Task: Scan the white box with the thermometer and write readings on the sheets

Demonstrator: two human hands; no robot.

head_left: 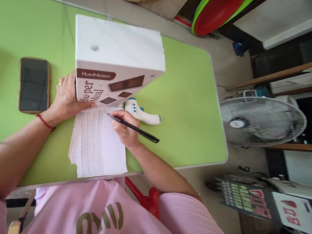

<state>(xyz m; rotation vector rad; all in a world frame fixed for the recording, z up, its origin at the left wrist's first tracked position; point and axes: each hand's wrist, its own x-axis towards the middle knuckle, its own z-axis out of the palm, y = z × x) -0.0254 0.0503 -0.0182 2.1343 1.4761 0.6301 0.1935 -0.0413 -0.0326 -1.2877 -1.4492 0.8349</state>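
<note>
A white box point(119, 45) printed "NutriMotion" and "Su-per Meal" stands on the green table. My left hand point(67, 93) is wrapped round its lower left edge, the thumb in front and the fingers along the side. Between the fingers of my right hand point(126, 127) is a slim black pen point(139, 130), its tip close to the top of the paper sheets point(101, 144). Lines of small handwritten marks cover the left part of the top sheet; whether the tip touches the paper I cannot tell. Part of the stack's upper end is hidden by the box.
Just right of my right hand lies a white and blue infrared thermometer point(145, 115). A phone point(34, 85) rests left of my left hand. The green table point(189, 104) ends near my body. Beyond its right edge stand a fan point(263, 122) and a printed cardboard box point(270, 205).
</note>
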